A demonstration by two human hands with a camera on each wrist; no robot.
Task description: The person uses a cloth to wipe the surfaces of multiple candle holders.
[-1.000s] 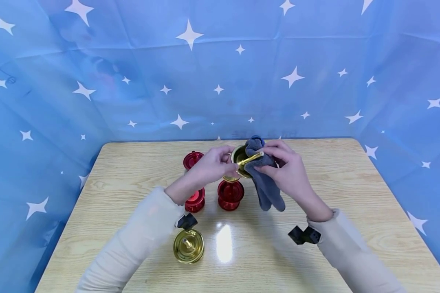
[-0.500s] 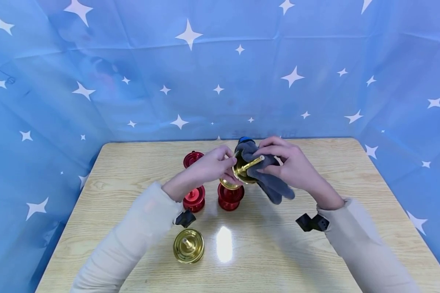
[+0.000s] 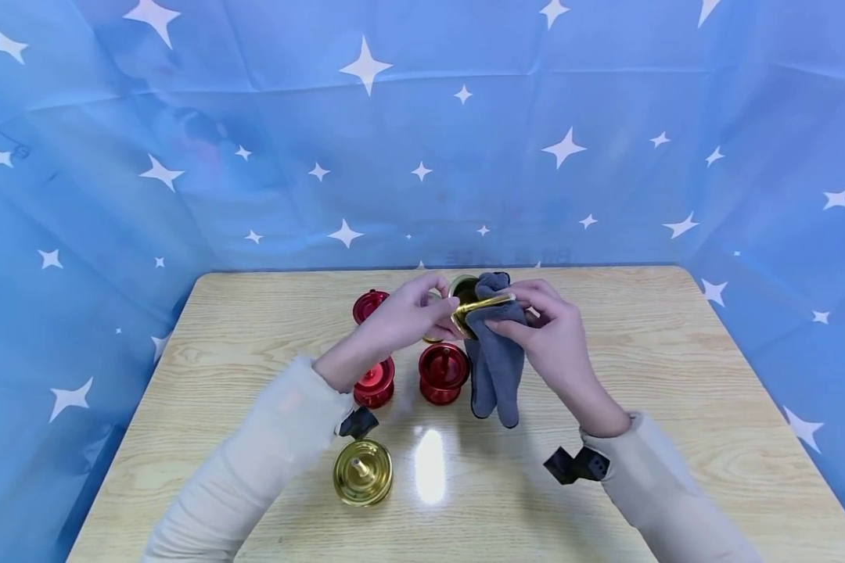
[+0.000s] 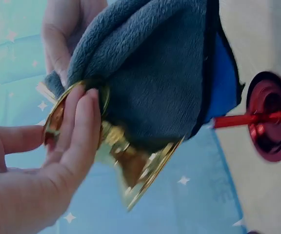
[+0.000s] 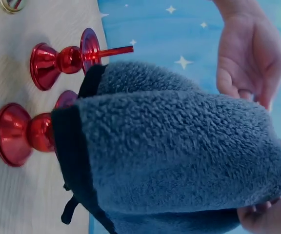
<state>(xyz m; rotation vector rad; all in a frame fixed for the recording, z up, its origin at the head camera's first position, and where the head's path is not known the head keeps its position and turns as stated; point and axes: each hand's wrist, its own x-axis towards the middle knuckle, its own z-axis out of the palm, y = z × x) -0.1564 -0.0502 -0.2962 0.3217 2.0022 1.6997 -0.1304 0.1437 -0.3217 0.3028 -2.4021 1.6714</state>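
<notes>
My left hand (image 3: 418, 314) grips a gold candle holder (image 3: 463, 290) with a central spike, tilted above the table. In the left wrist view, its fingers curl round one flared end of the holder (image 4: 136, 165). My right hand (image 3: 552, 324) pinches a grey plush cloth (image 3: 498, 356) against the holder's dish beside the spike. The cloth's loose ends hang down, and its blue edge shows in the left wrist view. From the right wrist, the cloth (image 5: 170, 146) covers most of the view and hides the gold holder.
Below the hands stands a red candle holder (image 3: 444, 369); another red holder (image 3: 375, 383) is left of it. A third red one (image 3: 371, 302) is partly behind my left hand. Nearer me stands a second gold holder (image 3: 363, 473). A starred blue curtain (image 3: 422, 156) backs the table.
My right hand shifted out to the right and back, with the cloth's hanging ends swinging right, then left to hang downward. The gold holder's spike has tipped slightly in my left grip.
</notes>
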